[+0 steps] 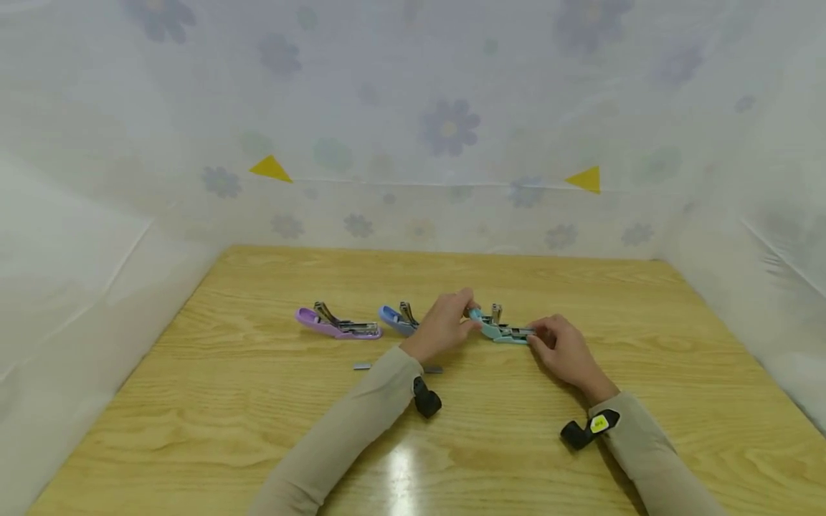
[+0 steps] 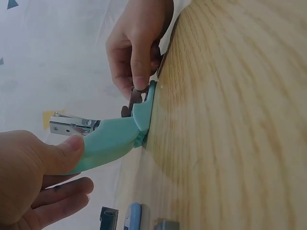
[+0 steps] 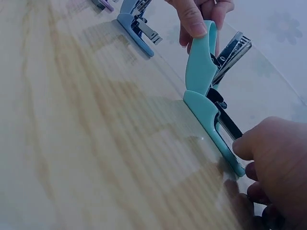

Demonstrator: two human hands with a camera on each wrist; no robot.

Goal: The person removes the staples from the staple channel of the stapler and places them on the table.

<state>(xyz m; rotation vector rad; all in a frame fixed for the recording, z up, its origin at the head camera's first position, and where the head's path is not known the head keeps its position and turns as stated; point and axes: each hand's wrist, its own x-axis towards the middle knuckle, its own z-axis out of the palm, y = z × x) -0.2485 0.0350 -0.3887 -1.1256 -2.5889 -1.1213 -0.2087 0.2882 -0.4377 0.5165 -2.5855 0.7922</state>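
A mint-green stapler [image 1: 490, 330] lies opened up on the table, its handle [image 2: 111, 140] swung far back and its metal arm [image 3: 233, 55] standing up. My left hand [image 1: 445, 326] pinches the end of that handle between thumb and fingers. At the front end, my right hand [image 1: 568, 351] pinches the metal staple channel [image 3: 229, 125] close to the base's tip. Whether a staple strip sits in the channel, I cannot tell. Left of it, a blue stapler [image 1: 396, 322] is also folded open, partly hidden by my left hand.
A purple stapler [image 1: 323, 326], opened as well, lies farthest left. Two short grey strips, a left strip [image 1: 362, 366] and a right strip [image 1: 435, 370], lie in front of the staplers, near my left forearm. Flowered white sheeting [image 1: 413, 215] walls the table's back and sides.
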